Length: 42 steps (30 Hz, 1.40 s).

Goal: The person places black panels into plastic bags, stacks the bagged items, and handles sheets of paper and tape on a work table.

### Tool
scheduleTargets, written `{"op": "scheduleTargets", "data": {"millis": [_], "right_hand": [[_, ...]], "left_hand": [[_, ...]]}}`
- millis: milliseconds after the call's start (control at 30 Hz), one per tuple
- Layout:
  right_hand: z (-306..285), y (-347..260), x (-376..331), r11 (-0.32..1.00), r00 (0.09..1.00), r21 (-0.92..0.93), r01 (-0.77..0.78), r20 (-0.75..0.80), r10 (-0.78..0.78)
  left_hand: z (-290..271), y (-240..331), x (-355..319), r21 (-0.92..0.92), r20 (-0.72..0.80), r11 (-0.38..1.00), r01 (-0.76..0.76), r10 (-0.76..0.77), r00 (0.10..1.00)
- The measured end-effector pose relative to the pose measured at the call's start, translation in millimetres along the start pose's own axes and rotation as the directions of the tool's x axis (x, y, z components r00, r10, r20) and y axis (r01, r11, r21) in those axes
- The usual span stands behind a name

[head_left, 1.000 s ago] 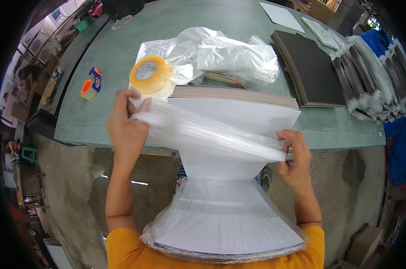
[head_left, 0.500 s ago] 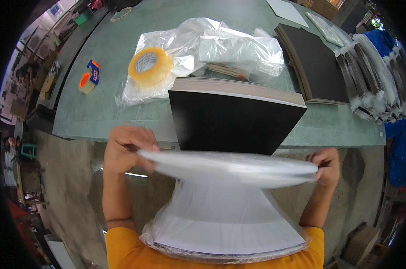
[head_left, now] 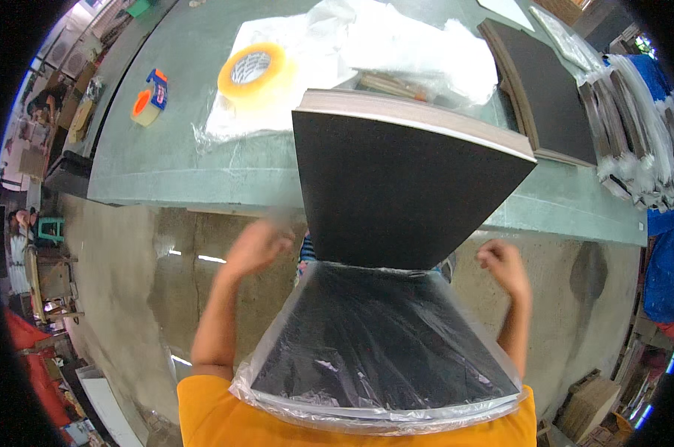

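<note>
A black panel wrapped in clear plastic [head_left: 385,335] lies across my lap, with a pale edge showing at its near side. Beyond it a thick stack of black-faced boards [head_left: 404,186] stands tilted against the table edge, its pale edges upward. My left hand [head_left: 258,247] is raised left of the stack's lower part, smeared by motion, so its fingers are hard to read. On the other side, my right hand [head_left: 501,264] hangs in the air with its fingers curled in and nothing visible in them. Neither hand visibly touches the panel or the stack.
On the green table [head_left: 165,175] lie a large yellow tape roll [head_left: 281,78], crumpled clear plastic [head_left: 419,56] and a blue tape dispenser [head_left: 156,89]. More dark boards [head_left: 545,97] and plastic-wrapped bundles [head_left: 624,112] sit at the right. A cardboard box [head_left: 594,402] stands on the floor.
Both hands have let go of the whitish, blurred sheet stretched between them and moved inward. The wrapped thing on my lap showed white; it now shows black.
</note>
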State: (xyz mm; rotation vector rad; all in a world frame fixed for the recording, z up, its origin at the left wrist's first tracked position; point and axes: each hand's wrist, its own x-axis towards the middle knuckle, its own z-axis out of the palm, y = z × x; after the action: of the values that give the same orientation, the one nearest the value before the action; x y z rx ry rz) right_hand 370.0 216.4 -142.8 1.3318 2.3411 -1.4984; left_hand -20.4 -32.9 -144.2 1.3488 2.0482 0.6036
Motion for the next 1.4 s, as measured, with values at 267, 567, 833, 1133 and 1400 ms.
{"op": "scheduleTargets", "data": {"millis": [267, 567, 833, 1133, 1400], "right_hand": [[99, -75, -28, 0.795, 0.333, 0.419, 0.438, 0.746, -0.577], [151, -4, 17, 0.922, 0.675, -0.035, 0.385, 0.692, -0.255], [165, 7, 32, 0.907, 0.72, -0.093, 0.41, 0.644, -0.259], [161, 4, 33, 0.923, 0.718, -0.091, 0.374, 0.658, -0.227], [166, 7, 34, 0.925, 0.731, -0.084, 0.371, 0.64, -0.236]], "left_hand": [[47, 72, -17, -0.718, 0.619, 0.693, -0.063, 0.678, 0.396], [-104, 204, 82, -0.13, 0.091, 0.815, -0.565, 0.577, 0.812], [-76, 214, 291, 0.54, -0.151, 0.59, -0.6, 0.769, 0.621], [-125, 229, 313, 0.137, -0.23, 0.886, -0.443, 0.463, 0.856], [-179, 203, 324, -0.193, -0.616, 0.825, -0.531, 0.319, 0.72]]}}
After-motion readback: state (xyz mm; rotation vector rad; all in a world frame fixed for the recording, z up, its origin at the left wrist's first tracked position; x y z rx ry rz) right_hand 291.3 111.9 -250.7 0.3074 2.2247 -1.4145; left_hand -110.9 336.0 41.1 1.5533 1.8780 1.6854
